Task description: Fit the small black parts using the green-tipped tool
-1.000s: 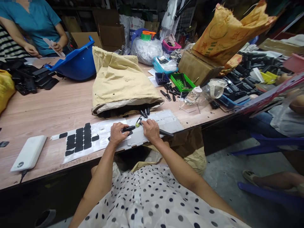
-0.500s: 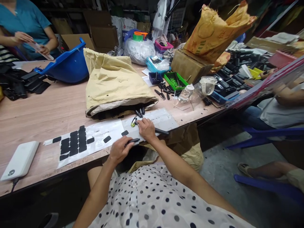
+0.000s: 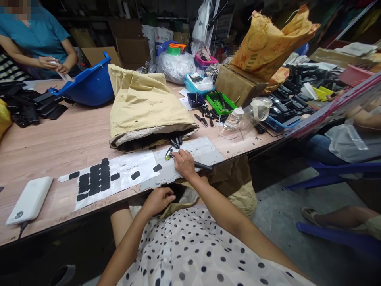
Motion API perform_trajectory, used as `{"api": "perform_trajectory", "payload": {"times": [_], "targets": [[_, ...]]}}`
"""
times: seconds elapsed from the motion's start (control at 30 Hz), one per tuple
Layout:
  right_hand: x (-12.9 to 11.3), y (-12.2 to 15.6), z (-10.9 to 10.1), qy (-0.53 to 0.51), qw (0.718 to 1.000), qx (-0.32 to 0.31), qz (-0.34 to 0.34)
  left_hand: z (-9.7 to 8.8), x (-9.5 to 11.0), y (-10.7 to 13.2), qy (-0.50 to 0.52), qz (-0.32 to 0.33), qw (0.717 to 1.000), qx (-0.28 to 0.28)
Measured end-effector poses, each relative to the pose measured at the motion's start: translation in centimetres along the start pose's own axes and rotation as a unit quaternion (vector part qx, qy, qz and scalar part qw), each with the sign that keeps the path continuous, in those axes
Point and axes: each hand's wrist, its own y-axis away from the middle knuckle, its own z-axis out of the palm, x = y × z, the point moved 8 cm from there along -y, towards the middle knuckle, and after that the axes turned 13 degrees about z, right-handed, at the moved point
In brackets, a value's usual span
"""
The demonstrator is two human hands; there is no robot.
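My right hand (image 3: 183,163) is closed round a small hammer, its shiny head (image 3: 168,153) with a yellow-green end to the left and its black handle (image 3: 203,165) sticking out to the right. It rests over a grey board (image 3: 205,147) on the table. Below the table edge, my left hand (image 3: 159,200) hangs over the dark mouth of a sack (image 3: 190,194) on my lap. Its fingers are loosely bent and apart, with no part visible in them. Several black pen-like pieces (image 3: 176,142) lie at the mouth of a tan paper sack (image 3: 143,103) just beyond.
A white sheet (image 3: 125,165) with black rounded patches (image 3: 95,174) lies to the left, beside a white power bank (image 3: 29,200). Farther off are a blue basin (image 3: 86,87), a green tray (image 3: 222,104) and a clear bottle (image 3: 233,119). A co-worker (image 3: 38,39) sits across the table.
My left hand has moved down off the board to the lap sack, and the dark piece it held is out of sight. My right hand still holds the hammer in nearly the same place.
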Motion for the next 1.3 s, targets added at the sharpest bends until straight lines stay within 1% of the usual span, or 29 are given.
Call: {"api": "perform_trajectory", "payload": {"times": [0.03, 0.07, 0.13, 0.17, 0.23, 0.3, 0.37, 0.4, 0.47, 0.53, 0.6, 0.67, 0.77, 0.83, 0.87, 0.93, 1.0, 1.07, 1.1, 1.13, 1.2, 1.3], "targets": [[0.0, 0.0, 0.0, 0.000, 1.000, 0.003, 0.001, -1.4, 1.1, -0.9, 0.035, 0.018, 0.999, 0.023], [0.0, 0.0, 0.1, 0.001, 1.000, 0.006, 0.001, -3.3, 2.0, -1.9, 0.053, 0.028, 0.996, 0.063], [-0.1, 0.1, 0.1, 0.001, 1.000, 0.011, -0.004, -7.5, 3.1, -4.4, 0.021, 0.020, 0.985, 0.168], [-0.1, 0.1, 0.1, 0.001, 1.000, 0.012, -0.008, -9.4, 3.4, -5.8, -0.004, 0.002, 0.976, 0.216], [-0.2, 0.2, 0.1, 0.001, 1.000, 0.016, -0.016, -12.2, 3.4, -8.6, -0.046, -0.063, 0.957, 0.280], [-0.3, 0.2, 0.0, 0.000, 1.000, 0.021, -0.020, -13.5, 2.8, -11.2, -0.069, -0.151, 0.942, 0.292], [-0.3, 0.3, 0.0, 0.000, 0.999, 0.024, -0.023, -13.7, 2.2, -13.1, -0.079, -0.219, 0.930, 0.284], [-0.4, 0.3, 0.0, 0.000, 0.999, 0.024, -0.025, -13.6, 1.9, -13.8, -0.078, -0.240, 0.927, 0.279], [-0.5, 0.3, 0.0, 0.001, 0.999, 0.021, -0.026, -13.1, 1.4, -14.6, -0.064, -0.260, 0.924, 0.272], [-0.6, 0.3, 0.0, 0.003, 1.000, 0.017, -0.024, -12.6, 1.0, -14.8, -0.043, -0.254, 0.927, 0.272], [-0.6, 0.3, 0.0, 0.003, 1.000, 0.013, -0.021, -12.4, 0.8, -14.5, -0.028, -0.220, 0.933, 0.283], [-0.6, 0.3, 0.0, 0.001, 1.000, 0.011, -0.020, -12.8, 0.9, -13.4, -0.016, -0.165, 0.935, 0.312], [-0.6, 0.2, -0.1, -0.002, 1.000, 0.007, -0.018, -14.3, 0.5, -10.1, 0.014, -0.079, 0.925, 0.371], [-0.5, 0.2, -0.1, -0.002, 1.000, 0.001, -0.014, -15.3, -0.3, -7.3, 0.014, -0.043, 0.918, 0.393], [-0.5, 0.2, -0.2, -0.003, 1.000, -0.002, -0.012, -15.7, -0.9, -5.9, -0.001, -0.041, 0.919, 0.392], [-0.5, 0.1, -0.2, -0.004, 1.000, -0.006, -0.011, -15.7, -2.1, -4.0, -0.048, -0.054, 0.933, 0.353], [-0.4, 0.1, -0.3, -0.005, 1.000, -0.007, -0.010, -14.9, -2.9, -3.4, -0.097, -0.042, 0.951, 0.290], [-0.2, 0.0, -0.3, -0.005, 1.000, -0.006, -0.007, -13.5, -2.9, -3.8, -0.130, 0.003, 0.962, 0.238], [-0.1, 0.0, -0.3, -0.004, 1.000, -0.006, -0.006, -12.8, -2.7, -4.2, -0.139, 0.028, 0.964, 0.224], [-0.1, 0.0, -0.3, -0.004, 1.000, -0.006, -0.006, -12.2, -2.7, -4.5, -0.144, 0.047, 0.964, 0.219], [-0.1, 0.0, -0.3, -0.003, 1.000, -0.004, -0.010, -11.5, -3.0, -4.8, -0.146, 0.067, 0.960, 0.230], [-0.1, 0.1, -0.2, -0.004, 1.000, -0.003, -0.012, -11.3, -4.0, -4.1, -0.138, 0.070, 0.947, 0.281]]}}
